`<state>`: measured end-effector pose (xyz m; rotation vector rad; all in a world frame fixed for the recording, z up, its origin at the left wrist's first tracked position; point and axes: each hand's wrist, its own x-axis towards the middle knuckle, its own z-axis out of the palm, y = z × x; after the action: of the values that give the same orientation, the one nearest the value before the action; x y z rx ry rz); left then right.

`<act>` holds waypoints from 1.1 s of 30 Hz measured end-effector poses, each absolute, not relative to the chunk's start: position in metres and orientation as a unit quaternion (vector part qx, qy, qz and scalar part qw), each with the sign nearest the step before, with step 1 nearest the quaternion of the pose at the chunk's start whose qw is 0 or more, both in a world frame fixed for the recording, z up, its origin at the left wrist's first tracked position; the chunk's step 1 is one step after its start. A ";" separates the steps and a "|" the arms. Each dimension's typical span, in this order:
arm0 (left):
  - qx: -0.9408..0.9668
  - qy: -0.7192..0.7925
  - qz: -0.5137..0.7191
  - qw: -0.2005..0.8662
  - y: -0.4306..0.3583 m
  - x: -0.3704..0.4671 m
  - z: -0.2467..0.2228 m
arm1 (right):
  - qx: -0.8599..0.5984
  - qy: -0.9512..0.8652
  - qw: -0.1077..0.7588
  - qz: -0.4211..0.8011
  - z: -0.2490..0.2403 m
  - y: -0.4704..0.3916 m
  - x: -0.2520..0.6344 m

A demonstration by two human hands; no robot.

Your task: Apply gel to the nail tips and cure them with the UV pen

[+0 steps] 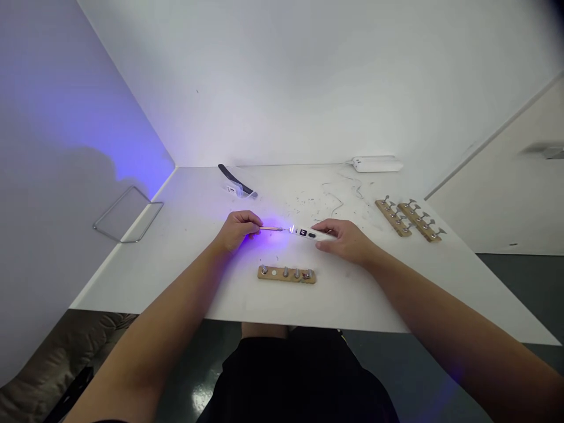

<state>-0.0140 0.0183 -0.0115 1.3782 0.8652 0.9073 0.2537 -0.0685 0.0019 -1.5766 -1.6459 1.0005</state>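
Observation:
My left hand point(241, 229) is closed round the end of a thin copper-coloured rod point(271, 228) that points right. From the other side, my right hand point(343, 238) grips a white handheld device point(312, 234) with a small display and a dark button. Bright violet light shows at the device's left end, close to the rod's tip; whether they touch is too small to tell. Nearer the table's front edge lies a wooden strip point(282, 275) with several metal pieces standing on it and one pale round spot.
Two wooden strips with metal pieces, one point(393, 217) beside the other point(419, 222), lie at the right. Behind are a clear item with a black band point(238, 181) and a white power strip point(376, 164). A wire frame point(127, 214) is at the left. Small scraps dot the white table point(361, 294).

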 end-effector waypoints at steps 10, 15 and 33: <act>0.607 0.354 0.335 0.627 0.016 -0.019 -0.011 | -0.584 -0.610 0.329 0.422 0.004 -0.070 0.255; 0.601 0.345 0.347 0.632 0.020 -0.021 -0.013 | -0.573 -0.615 0.333 0.427 0.005 -0.069 0.255; 0.582 0.377 0.363 0.622 0.020 -0.021 -0.014 | -0.563 -0.593 0.334 0.469 0.005 -0.064 0.257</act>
<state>-0.0214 0.0196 -0.0139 1.3378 0.8665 0.8342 0.2573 -0.0639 0.0048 -1.4702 -1.5483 1.2233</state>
